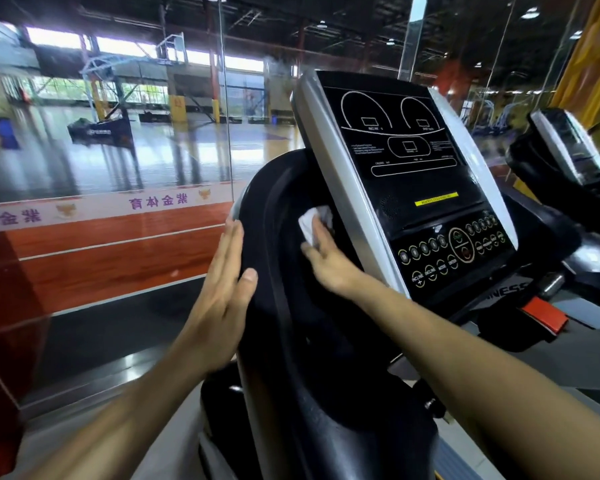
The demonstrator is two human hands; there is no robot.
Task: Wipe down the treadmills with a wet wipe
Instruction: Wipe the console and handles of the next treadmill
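Note:
The treadmill's black console with a silver frame fills the centre right, tilted in view. Left of it curves a wide black handrail housing. My right hand presses a crumpled white wet wipe into the gap between that housing and the console's silver edge. My left hand lies flat with fingers together against the housing's outer left side, thumb hooked over its front.
A glass wall stands right behind the treadmill, with a basketball court beyond it. A second treadmill console is at the far right. A red safety key tab sticks out below the console.

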